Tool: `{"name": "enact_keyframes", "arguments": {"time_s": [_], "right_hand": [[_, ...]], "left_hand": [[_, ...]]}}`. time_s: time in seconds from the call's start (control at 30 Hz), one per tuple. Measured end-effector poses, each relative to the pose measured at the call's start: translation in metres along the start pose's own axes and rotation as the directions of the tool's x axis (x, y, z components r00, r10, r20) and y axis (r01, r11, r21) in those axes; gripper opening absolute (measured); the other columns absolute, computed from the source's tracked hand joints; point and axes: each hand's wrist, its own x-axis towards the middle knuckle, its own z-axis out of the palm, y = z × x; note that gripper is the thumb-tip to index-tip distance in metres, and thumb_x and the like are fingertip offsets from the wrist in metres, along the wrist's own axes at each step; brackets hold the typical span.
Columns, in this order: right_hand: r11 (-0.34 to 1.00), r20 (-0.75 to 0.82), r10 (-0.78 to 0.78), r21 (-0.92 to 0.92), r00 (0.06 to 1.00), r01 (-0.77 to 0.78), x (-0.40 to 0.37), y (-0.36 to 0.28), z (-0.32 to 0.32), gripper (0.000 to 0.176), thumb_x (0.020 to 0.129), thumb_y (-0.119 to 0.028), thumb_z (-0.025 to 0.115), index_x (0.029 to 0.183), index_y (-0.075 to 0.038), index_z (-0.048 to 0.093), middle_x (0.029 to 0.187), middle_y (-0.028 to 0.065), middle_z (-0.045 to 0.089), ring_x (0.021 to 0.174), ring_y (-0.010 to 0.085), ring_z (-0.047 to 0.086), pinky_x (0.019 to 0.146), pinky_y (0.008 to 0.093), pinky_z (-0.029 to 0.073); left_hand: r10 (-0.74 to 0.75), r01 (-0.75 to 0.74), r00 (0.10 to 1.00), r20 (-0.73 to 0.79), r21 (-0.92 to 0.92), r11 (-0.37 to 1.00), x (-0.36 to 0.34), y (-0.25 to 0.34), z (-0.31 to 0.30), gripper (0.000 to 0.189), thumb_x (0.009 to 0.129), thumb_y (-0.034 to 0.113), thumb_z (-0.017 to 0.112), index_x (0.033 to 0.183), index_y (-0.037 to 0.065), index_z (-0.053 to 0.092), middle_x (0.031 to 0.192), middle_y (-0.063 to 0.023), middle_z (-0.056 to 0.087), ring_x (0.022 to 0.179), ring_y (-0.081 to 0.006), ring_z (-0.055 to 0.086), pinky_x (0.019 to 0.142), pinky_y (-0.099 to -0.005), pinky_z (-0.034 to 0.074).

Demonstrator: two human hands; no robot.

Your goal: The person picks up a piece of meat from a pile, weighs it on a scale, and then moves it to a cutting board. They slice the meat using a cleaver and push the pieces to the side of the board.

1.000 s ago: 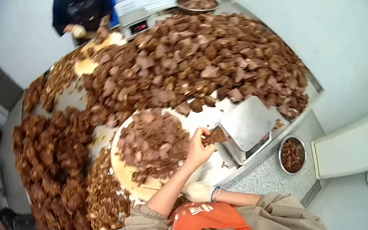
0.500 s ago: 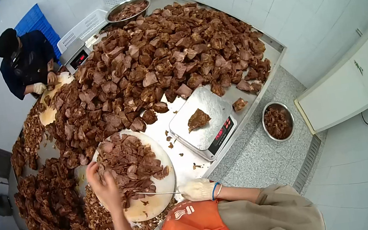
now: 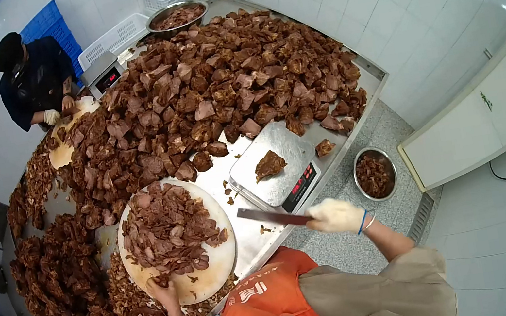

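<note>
In my gloved right hand (image 3: 339,216) is a knife (image 3: 269,215), gripped by its handle. Its broad blade points left over the table's front edge, just short of the scale (image 3: 280,163). My bare left hand (image 3: 165,294) is at the near-left rim of the round white cutting board (image 3: 221,256), its fingers curled on a small dark piece of meat (image 3: 162,280); the fingertips are partly hidden. A heap of sliced brown meat (image 3: 171,227) covers much of the board. One chunk of meat (image 3: 269,164) rests on the scale's steel plate.
Large meat chunks (image 3: 220,77) are piled across the back of the metal table (image 3: 250,241). Darker meat (image 3: 62,287) lies at left. A steel bowl of meat (image 3: 375,173) stands on the floor at right. Another person (image 3: 32,80) works at the far left, beside a second scale (image 3: 104,75).
My right hand has lifted the knife off the board and moved right and up. My left hand has come down from above the slices to the board's near rim.
</note>
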Motion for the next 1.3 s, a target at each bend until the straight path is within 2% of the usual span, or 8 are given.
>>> {"name": "enact_keyframes", "arguments": {"time_s": [0.2, 0.23, 0.33, 0.43, 0.67, 0.8, 1.03, 1.3], "right_hand": [[0.984, -0.11, 0.052, -0.166, 0.993, -0.069, 0.029, 0.072, -0.068, 0.024, 0.089, -0.032, 0.057, 0.095, -0.009, 0.064, 0.082, 0.0171, 0.066, 0.078, 0.0349, 0.066, 0.069, 0.0437, 0.052], [0.984, -0.143, 0.024, -0.173, 0.989, -0.049, 0.042, 0.086, -0.076, 0.023, 0.087, -0.029, 0.057, 0.097, -0.009, 0.065, 0.077, 0.0164, 0.065, 0.074, 0.0339, 0.065, 0.066, 0.0414, 0.052], [0.959, -0.456, -0.039, -0.266, 0.889, -0.095, 0.062, 0.095, -0.105, 0.025, 0.088, -0.031, 0.058, 0.09, -0.007, 0.063, 0.08, 0.02, 0.065, 0.078, 0.038, 0.065, 0.067, 0.0456, 0.052], [0.992, -0.634, 0.126, 0.069, 0.763, -0.106, 0.064, 0.093, -0.119, 0.026, 0.087, -0.029, 0.059, 0.094, -0.004, 0.063, 0.078, 0.0229, 0.063, 0.076, 0.0402, 0.064, 0.066, 0.0464, 0.05], [0.958, -0.634, 0.226, 0.28, 0.74, -0.053, 0.016, 0.069, -0.089, 0.027, 0.085, -0.03, 0.061, 0.093, -0.004, 0.064, 0.071, 0.0215, 0.059, 0.065, 0.0366, 0.06, 0.062, 0.0415, 0.048], [0.942, -0.643, 0.284, 0.327, 0.711, -0.081, -0.014, 0.068, -0.07, 0.028, 0.086, -0.028, 0.062, 0.085, 0.0, 0.064, 0.065, 0.014, 0.061, 0.057, 0.0243, 0.06, 0.058, 0.0347, 0.048], [0.923, -0.606, 0.328, 0.369, 0.725, -0.109, -0.025, 0.063, -0.073, 0.029, 0.089, -0.027, 0.061, 0.083, 0.002, 0.063, 0.064, 0.0136, 0.061, 0.057, 0.0221, 0.06, 0.057, 0.0336, 0.047], [0.968, -0.533, 0.212, 0.231, 0.819, -0.1, -0.007, 0.058, -0.091, 0.027, 0.089, -0.03, 0.059, 0.091, -0.004, 0.066, 0.067, 0.0134, 0.063, 0.062, 0.0275, 0.064, 0.06, 0.0367, 0.049]], "left_hand": [[0.012, -0.083, 0.987, -0.162, -0.444, 0.892, -0.023, 0.063, -0.043, 0.031, 0.072, 0.002, 0.062, 0.091, 0.007, 0.038, 0.089, -0.0047, 0.034, 0.074, -0.0177, 0.037, 0.069, -0.0288, 0.036], [-0.045, 0.032, 0.999, -0.016, -0.476, 0.879, -0.023, 0.078, -0.046, 0.031, 0.07, 0.001, 0.061, 0.091, 0.007, 0.039, 0.091, -0.0053, 0.038, 0.075, -0.0181, 0.038, 0.07, -0.0284, 0.038], [0.172, -0.113, 0.983, 0.069, -0.51, 0.852, -0.018, 0.162, -0.036, 0.033, 0.067, 0.0, 0.06, 0.091, 0.007, 0.039, 0.1, -0.0101, 0.045, 0.085, -0.0223, 0.047, 0.078, -0.0316, 0.043], [0.493, -0.354, 0.855, 0.161, -0.512, 0.783, -0.016, 0.277, -0.019, 0.034, 0.066, 0.001, 0.062, 0.091, 0.006, 0.04, 0.11, -0.0165, 0.047, 0.103, -0.0298, 0.049, 0.09, -0.0404, 0.044], [0.802, -0.599, 0.554, 0.223, -0.562, 0.57, -0.007, 0.395, 0.085, 0.054, 0.07, 0.002, 0.07, 0.12, 0.007, 0.049, 0.144, -0.0229, 0.032, 0.134, -0.0433, 0.032, 0.106, -0.0485, 0.037], [0.708, -0.525, 0.686, 0.169, -0.559, 0.642, 0.007, 0.342, 0.026, 0.054, 0.079, 0.006, 0.068, 0.13, 0.009, 0.048, 0.147, -0.0188, 0.034, 0.136, -0.0381, 0.035, 0.109, -0.0469, 0.035], [0.178, -0.153, 0.984, 0.028, -0.388, 0.909, -0.008, 0.118, -0.044, 0.025, 0.086, 0.002, 0.059, 0.112, 0.0, 0.059, 0.126, -0.0148, 0.056, 0.109, -0.0266, 0.059, 0.085, -0.0351, 0.051], [-0.224, 0.084, 0.937, -0.267, -0.453, 0.888, -0.024, 0.02, -0.081, 0.026, 0.095, 0.008, 0.056, 0.119, 0.0, 0.058, 0.11, -0.0099, 0.061, 0.098, -0.0194, 0.058, 0.087, -0.0339, 0.047]]}}
